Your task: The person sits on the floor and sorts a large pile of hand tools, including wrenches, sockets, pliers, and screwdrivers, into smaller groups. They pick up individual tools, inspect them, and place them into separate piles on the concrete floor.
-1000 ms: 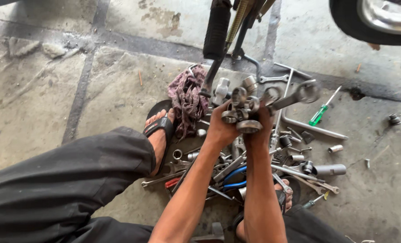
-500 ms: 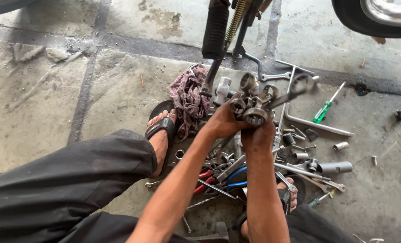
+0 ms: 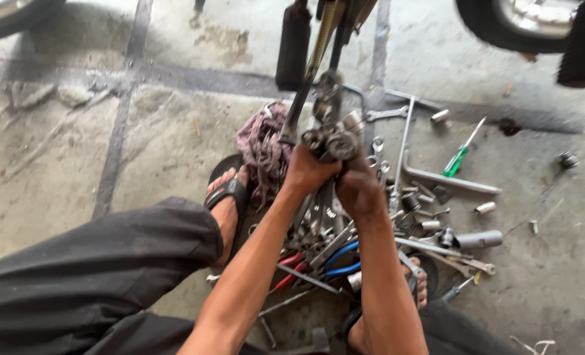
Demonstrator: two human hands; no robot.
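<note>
Fingers of the left hand (image 3: 309,172) curl shut around a greasy metal assembly (image 3: 332,135), a cluster of round steel parts held up above the floor; the right hand (image 3: 357,190) sits just beside and a little below, its fingers also closed on the underside of the same part. Both forearms rise from the bottom of the view and meet at it. The assembly hangs at the lower end of a dark motorcycle frame (image 3: 292,46) that comes down from the top edge.

Under the hands lies a heap of wrenches and sockets (image 3: 325,230) spread on the concrete floor (image 3: 75,151). Among them are blue-handled pliers (image 3: 338,260) and red-handled pliers (image 3: 289,266). A green-handled screwdriver (image 3: 455,160) lies well apart to the right, near a long L-shaped bar (image 3: 447,177) and a grey socket tube (image 3: 480,238). A purplish rag (image 3: 263,148) is bunched just left of the hands, touching the person's sandalled foot (image 3: 227,197). A black tyre (image 3: 582,46) shows at the upper right corner.
</note>
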